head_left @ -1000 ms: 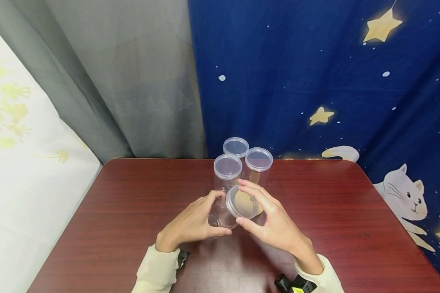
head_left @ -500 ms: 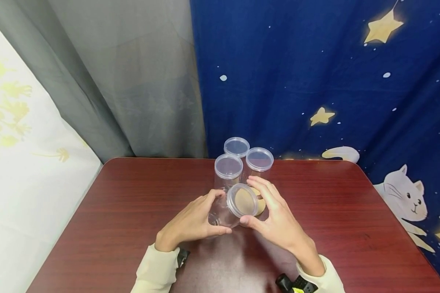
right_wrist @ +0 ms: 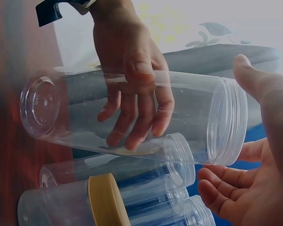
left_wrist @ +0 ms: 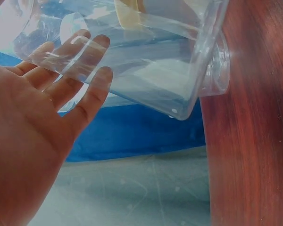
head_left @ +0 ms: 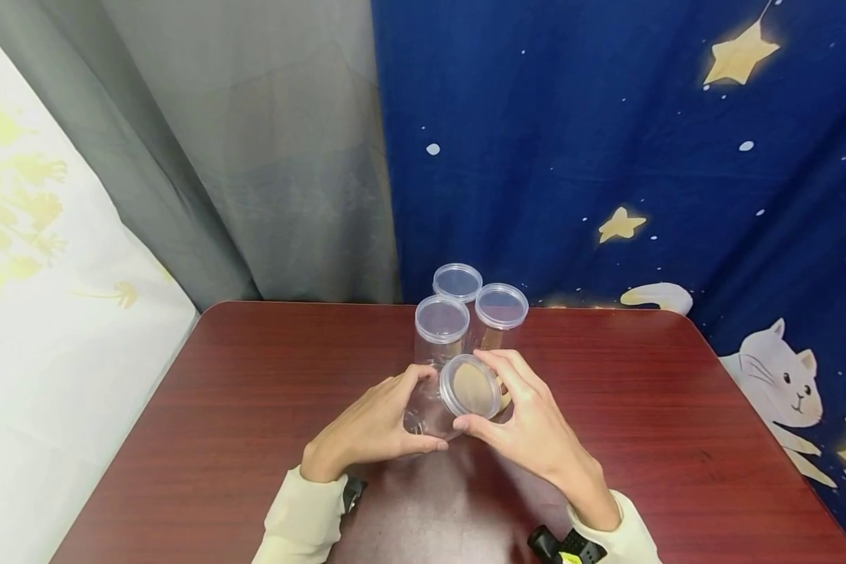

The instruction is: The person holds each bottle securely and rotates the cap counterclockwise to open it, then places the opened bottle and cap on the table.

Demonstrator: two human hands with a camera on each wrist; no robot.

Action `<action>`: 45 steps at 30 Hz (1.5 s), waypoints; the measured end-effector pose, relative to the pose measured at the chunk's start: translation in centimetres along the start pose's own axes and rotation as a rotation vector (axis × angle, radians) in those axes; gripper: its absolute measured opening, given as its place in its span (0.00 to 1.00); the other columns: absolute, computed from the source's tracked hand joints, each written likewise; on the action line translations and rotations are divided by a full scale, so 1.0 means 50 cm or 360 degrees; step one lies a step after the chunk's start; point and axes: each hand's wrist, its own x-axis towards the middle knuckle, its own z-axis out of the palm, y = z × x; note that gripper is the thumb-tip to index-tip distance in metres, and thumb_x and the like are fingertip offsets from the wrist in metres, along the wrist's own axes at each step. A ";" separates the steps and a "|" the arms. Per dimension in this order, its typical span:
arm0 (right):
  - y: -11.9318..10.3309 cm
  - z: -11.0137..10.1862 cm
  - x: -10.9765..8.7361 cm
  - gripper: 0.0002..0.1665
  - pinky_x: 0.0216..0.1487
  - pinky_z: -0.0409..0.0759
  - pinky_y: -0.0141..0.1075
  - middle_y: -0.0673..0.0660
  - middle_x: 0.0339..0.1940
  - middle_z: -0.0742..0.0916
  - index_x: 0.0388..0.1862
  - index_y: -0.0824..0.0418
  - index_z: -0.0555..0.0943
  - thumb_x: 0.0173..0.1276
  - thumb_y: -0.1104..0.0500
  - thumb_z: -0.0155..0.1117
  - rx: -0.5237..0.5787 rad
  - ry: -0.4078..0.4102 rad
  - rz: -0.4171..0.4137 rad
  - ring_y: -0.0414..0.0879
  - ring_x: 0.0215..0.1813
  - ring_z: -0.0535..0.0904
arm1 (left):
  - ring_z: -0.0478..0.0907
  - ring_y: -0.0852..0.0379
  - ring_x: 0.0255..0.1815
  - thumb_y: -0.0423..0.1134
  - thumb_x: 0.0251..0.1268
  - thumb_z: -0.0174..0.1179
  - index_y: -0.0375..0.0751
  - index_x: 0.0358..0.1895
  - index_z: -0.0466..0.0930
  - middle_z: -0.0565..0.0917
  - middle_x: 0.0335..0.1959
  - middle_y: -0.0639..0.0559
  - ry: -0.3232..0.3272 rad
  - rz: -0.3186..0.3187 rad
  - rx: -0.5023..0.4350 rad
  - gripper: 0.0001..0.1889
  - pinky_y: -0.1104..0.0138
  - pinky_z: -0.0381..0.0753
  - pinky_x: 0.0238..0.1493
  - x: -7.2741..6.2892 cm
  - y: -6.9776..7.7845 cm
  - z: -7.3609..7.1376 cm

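My left hand [head_left: 363,423] grips the body of a clear plastic jar [right_wrist: 188,110], thumb on the near side and fingers spread along the far side. The jar is tilted, its mouth end up and to the right, its base low over the table. Nothing shows inside it. A clear round lid [head_left: 471,388] sits at the mouth. Around that lid's rim my right hand [head_left: 532,427] curves, thumb at the near edge and fingers at the far edge. In the left wrist view, the left fingers [left_wrist: 92,94] show partly through the clear wall.
Three more clear jars with clear tops stand close behind: a front one [head_left: 442,319], a right one [head_left: 501,305] and a rear one [head_left: 457,280]. A tan lid [right_wrist: 107,200] tops another jar beside them. The brown table [head_left: 254,376] ends at a curtain [head_left: 296,157].
My right fingers have shifted along the lid's rim, lifting slightly away and coming back onto it. The lid's tilt has changed a little. My left hand keeps its hold on the jar.
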 end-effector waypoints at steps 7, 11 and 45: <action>0.000 -0.002 -0.001 0.49 0.54 0.76 0.34 0.49 0.60 0.78 0.68 0.56 0.73 0.49 0.44 0.82 0.0047 -0.0011 -0.0009 0.41 0.59 0.76 | 0.77 0.65 0.53 0.64 0.46 0.74 0.54 0.66 0.66 0.79 0.58 0.59 -0.0032 -0.0024 -0.0037 0.43 0.62 0.78 0.55 0.002 0.004 0.001; -0.002 -0.001 0.000 0.47 0.57 0.74 0.33 0.49 0.60 0.78 0.68 0.56 0.73 0.50 0.46 0.82 0.0088 0.0014 -0.0020 0.42 0.60 0.76 | 0.78 0.64 0.53 0.67 0.47 0.71 0.54 0.66 0.64 0.79 0.58 0.58 -0.0072 -0.0042 -0.0085 0.44 0.63 0.79 0.54 0.003 0.007 0.002; -0.016 -0.001 -0.002 0.48 0.67 0.69 0.38 0.53 0.69 0.74 0.70 0.55 0.70 0.50 0.47 0.80 0.0076 0.0070 -0.0001 0.47 0.69 0.71 | 0.79 0.64 0.53 0.63 0.48 0.72 0.53 0.68 0.62 0.80 0.58 0.55 -0.0026 -0.0024 -0.0089 0.45 0.63 0.79 0.54 0.003 0.000 0.012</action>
